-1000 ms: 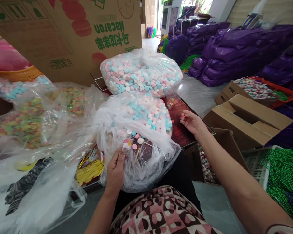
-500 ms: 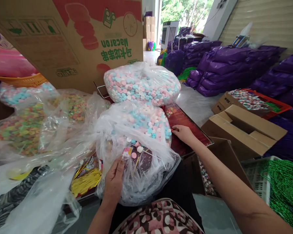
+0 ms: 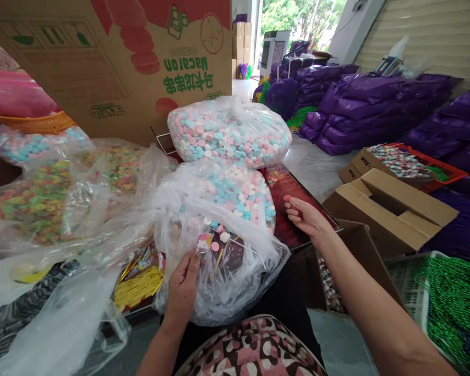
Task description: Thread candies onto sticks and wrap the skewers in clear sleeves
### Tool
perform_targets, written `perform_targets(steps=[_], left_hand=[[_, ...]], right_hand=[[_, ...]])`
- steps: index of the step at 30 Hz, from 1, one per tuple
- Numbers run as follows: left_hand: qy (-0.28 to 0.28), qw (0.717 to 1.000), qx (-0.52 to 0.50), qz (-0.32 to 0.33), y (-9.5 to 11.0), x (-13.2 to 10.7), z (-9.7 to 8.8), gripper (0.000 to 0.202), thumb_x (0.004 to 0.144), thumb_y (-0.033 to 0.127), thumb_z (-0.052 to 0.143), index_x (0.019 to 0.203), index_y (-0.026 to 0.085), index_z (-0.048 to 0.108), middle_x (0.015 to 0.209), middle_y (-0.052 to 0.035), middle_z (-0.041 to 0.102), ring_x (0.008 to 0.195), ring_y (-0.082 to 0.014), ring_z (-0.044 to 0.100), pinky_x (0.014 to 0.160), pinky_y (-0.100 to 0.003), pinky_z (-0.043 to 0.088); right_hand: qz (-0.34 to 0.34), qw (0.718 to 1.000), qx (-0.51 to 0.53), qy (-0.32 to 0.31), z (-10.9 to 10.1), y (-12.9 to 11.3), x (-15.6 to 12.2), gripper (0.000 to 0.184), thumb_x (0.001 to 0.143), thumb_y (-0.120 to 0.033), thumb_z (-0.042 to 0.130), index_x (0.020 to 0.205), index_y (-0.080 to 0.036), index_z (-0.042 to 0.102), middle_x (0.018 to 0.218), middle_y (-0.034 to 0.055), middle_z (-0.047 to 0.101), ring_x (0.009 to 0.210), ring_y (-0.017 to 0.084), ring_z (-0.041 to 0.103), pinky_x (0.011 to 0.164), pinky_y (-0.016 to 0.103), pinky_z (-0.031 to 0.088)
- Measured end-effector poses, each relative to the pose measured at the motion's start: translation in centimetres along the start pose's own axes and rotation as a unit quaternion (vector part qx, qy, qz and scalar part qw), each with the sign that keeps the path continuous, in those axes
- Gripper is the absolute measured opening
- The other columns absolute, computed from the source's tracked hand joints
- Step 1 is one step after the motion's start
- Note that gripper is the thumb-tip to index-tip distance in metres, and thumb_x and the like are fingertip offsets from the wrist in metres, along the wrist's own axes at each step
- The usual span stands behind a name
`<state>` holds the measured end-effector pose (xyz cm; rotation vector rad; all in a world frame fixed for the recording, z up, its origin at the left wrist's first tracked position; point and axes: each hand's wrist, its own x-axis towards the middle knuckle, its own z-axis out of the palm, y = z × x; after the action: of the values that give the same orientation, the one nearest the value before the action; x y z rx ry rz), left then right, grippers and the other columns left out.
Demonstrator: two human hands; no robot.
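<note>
My left hand [image 3: 183, 284] is closed at the open mouth of a clear plastic bag [image 3: 254, 266], thumb against fingers; what it pinches is hidden. Just past its fingertips are a small printed piece [image 3: 204, 242], a pink candy [image 3: 215, 246] and a white candy [image 3: 224, 237]. Inside the bag lies a heap of pink, blue and white marshmallow-like candies [image 3: 246, 201]. My right hand [image 3: 304, 215] is above the dark red tabletop [image 3: 293, 237], right of the bag, with a small red piece [image 3: 287, 198] between thumb and forefinger. Its exact kind is too small to tell.
Behind stands another full candy bag [image 3: 229, 133] before a big carton [image 3: 141, 99]. Bags of colourful ring candies [image 3: 43, 201] lie left, beside yellow ties [image 3: 139, 290]. An open carton [image 3: 395, 206] and a crate of green cords [image 3: 452, 297] stand right.
My right hand has moved right, away from the bag's edge, and its fingers have turned up, showing the small red piece. My left hand stays at the bag's mouth.
</note>
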<state>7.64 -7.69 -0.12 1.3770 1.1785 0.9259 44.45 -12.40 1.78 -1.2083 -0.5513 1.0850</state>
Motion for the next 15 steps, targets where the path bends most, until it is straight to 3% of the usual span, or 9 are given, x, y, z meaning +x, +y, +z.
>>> perform_targets(steps=[8,15], left_hand=[[0.002,1.0,0.011,-0.003,0.4,0.0,0.0,0.053,0.084,0.063,0.062,0.111,0.019,0.073,0.114,-0.0079,0.073,0.107,-0.0222,0.064,0.097,-0.03,0.05],[0.015,0.999,-0.004,-0.032,-0.7,0.2,-0.5,0.056,0.079,0.065,0.066,0.111,0.019,0.073,0.12,-0.0087,0.073,0.12,-0.0262,0.063,0.106,-0.033,0.047]], right_hand=[[0.023,0.987,0.159,-0.003,1.1,1.3,-1.2,0.019,0.077,-0.027,0.075,0.088,-0.022,0.06,0.072,-0.0039,0.051,0.048,0.004,0.036,0.037,0.011,0.035],[-0.02,0.984,0.175,0.026,1.0,1.6,-0.8,0.011,0.078,-0.031,0.066,0.083,-0.022,0.061,0.073,0.0008,0.057,0.047,0.008,0.04,0.034,0.019,0.037]])
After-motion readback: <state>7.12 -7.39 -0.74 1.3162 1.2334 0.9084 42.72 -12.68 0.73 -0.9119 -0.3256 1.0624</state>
